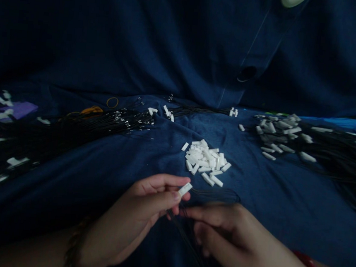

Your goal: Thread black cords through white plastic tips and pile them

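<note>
One broad blue cloth (157,152), with close handwork above it
A left wire bundle (81,133) and a right wire bundle (347,154) lie across it; the right hand (234,238) is near some thin wires (178,224), though whether its grip closes on them I cannot tell; the left hand (140,205) has a narrow grip, pinching a white plug (185,189) just nearer than the plug pile (207,157); the step in hand looks like arranging wires by that plug; the next move seems to call for a steady left pinch and fine right fingertip control.
</note>
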{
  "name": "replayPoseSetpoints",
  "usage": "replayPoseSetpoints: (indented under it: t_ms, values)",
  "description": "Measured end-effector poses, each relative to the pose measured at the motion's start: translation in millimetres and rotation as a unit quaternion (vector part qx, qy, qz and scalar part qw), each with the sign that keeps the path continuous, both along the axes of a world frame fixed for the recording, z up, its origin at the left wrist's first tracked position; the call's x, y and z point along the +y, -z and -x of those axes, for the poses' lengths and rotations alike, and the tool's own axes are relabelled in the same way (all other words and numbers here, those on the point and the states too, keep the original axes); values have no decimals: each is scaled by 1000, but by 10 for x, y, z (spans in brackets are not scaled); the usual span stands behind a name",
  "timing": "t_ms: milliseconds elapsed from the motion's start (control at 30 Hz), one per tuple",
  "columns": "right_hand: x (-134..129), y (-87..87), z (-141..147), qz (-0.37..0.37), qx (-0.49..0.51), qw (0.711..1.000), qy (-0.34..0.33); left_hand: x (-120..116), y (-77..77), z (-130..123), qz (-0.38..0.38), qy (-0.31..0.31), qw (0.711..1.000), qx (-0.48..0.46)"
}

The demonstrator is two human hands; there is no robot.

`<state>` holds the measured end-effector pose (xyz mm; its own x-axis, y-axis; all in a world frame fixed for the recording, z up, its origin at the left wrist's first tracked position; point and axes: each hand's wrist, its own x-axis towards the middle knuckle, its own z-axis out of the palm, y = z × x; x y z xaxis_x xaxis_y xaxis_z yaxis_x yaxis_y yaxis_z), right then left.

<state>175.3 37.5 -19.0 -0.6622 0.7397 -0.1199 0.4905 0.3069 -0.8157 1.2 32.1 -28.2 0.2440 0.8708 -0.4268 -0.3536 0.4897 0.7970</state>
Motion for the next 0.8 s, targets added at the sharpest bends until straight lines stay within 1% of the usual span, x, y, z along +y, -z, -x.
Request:
replayPoseSetpoints:
  t_ms: [67,167,267,333,433,533,700,800]
  values:
    - [50,19,25,68,27,997,5,0,-4,-5,1,2,1000,-7]
    - [60,59,21,113,52,992,33,-1,-6,-6,-4,4,1000,-7]
    - [39,69,8,131,64,988,60,-3,-5,-7,-8,5,1000,0]
    - [35,56,16,142,79,985,65,-5,-3,-9,-9,5,1000,1]
    - [36,26,49,170,87,980,59,-7,3,-14,-14,2,1000,3]
    - [29,8,59,172,61,982,56,-7,13,-15,-20,0,1000,6]
    - [56,33,-26,192,52,978,56,-12,25,-4,-22,-1,1000,7]
    - [96,14,-59,199,36,978,46,-12,35,-1,-26,4,1000,6]
